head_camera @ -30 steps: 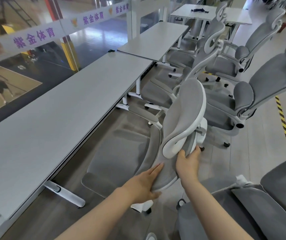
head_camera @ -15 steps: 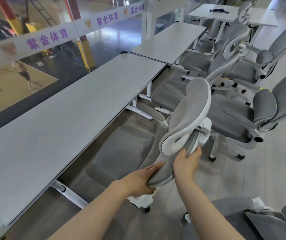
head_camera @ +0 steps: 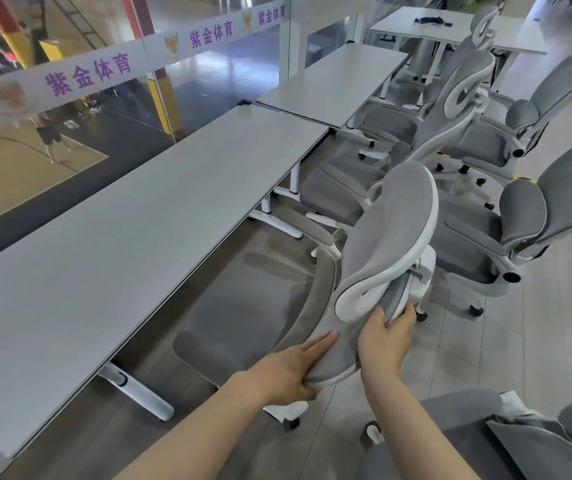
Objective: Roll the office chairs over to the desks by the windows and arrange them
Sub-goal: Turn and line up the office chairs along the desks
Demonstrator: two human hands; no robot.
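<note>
Your long grey worktop [head_camera: 132,251] runs along the glass wall [head_camera: 69,109], and the grey mesh chair [head_camera: 315,292] you are moving now sits with its seat tucked partly under the worktop's near edge, closer in than a second ago. Beyond the chair along that edge, a second chair [head_camera: 343,188] is parked at the worktop's far end, with a shorter worktop [head_camera: 333,88] past it. On the chair's side away from the worktop stands another grey chair [head_camera: 499,230], which has slid toward the middle of your view as your head turned. Your right hand [head_camera: 386,341] keeps its grip on the top edge of the chair's backrest just below the headrest [head_camera: 392,237], fingers wrapped over the rim. Your left hand [head_camera: 291,370] stays flat, fingers straight, pressing the backrest mesh beside it.
</note>
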